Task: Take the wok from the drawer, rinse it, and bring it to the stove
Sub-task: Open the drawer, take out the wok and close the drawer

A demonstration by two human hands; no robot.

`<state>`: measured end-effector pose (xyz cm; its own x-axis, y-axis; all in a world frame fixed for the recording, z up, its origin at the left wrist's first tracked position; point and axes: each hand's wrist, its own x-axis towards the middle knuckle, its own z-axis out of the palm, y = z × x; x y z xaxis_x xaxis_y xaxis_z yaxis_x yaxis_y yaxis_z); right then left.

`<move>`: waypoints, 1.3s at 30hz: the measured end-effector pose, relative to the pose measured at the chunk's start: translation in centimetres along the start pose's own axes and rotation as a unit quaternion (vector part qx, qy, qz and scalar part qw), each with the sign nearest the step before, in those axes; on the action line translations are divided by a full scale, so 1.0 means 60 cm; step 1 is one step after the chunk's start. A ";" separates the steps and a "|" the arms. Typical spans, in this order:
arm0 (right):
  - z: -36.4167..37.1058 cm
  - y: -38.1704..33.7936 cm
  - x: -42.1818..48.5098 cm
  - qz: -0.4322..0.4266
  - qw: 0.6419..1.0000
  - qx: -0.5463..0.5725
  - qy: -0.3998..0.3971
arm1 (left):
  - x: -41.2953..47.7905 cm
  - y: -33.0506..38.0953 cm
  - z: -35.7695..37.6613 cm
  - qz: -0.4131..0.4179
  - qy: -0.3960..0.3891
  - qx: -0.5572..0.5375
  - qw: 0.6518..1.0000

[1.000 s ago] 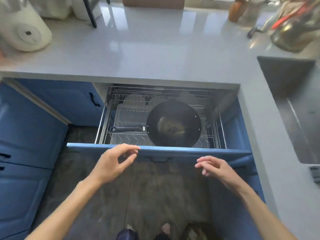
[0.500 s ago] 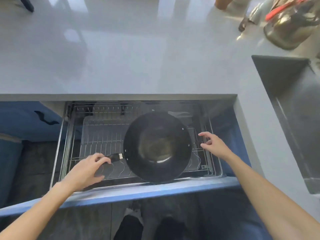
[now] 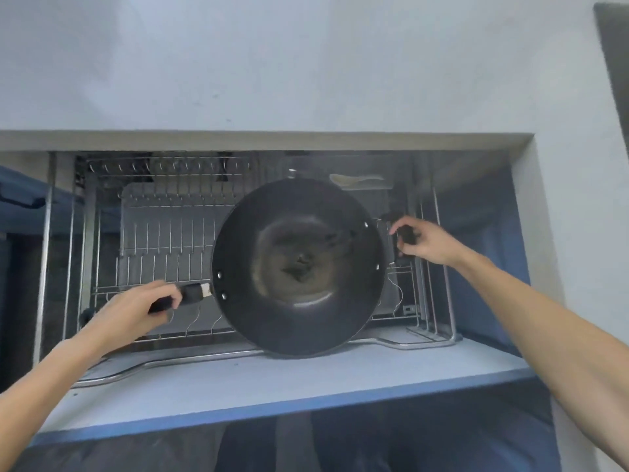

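Dark steel wok (image 3: 299,267) is being gripped inside the drawer (image 3: 272,390): long handle enclosed by left hand (image 3: 136,311), helper handle pinched by right hand (image 3: 429,240). Removal step is being started; a level two-handed lift clear of the wire rack (image 3: 153,233) is being called for next.

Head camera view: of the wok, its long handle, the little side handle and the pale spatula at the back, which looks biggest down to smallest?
1. Wok, by far.
2 and 3. Spatula and long handle: unsure, since the left hand covers much of the handle.
4. Side handle, partly hidden by the right hand.
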<state>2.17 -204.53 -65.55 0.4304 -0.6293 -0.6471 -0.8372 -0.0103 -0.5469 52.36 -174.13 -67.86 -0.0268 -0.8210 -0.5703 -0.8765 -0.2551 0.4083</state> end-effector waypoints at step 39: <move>-0.395 -0.365 -0.141 -0.037 0.941 0.223 0.251 | 0.026 0.181 -0.695 0.070 0.136 0.053 0.987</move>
<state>8.85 -217.39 -35.50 0.1736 -0.9287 -0.3276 -0.5375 0.1893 -0.8217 62.83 -199.48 -34.60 -0.0334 -0.9547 -0.2957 -0.9194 -0.0867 0.3837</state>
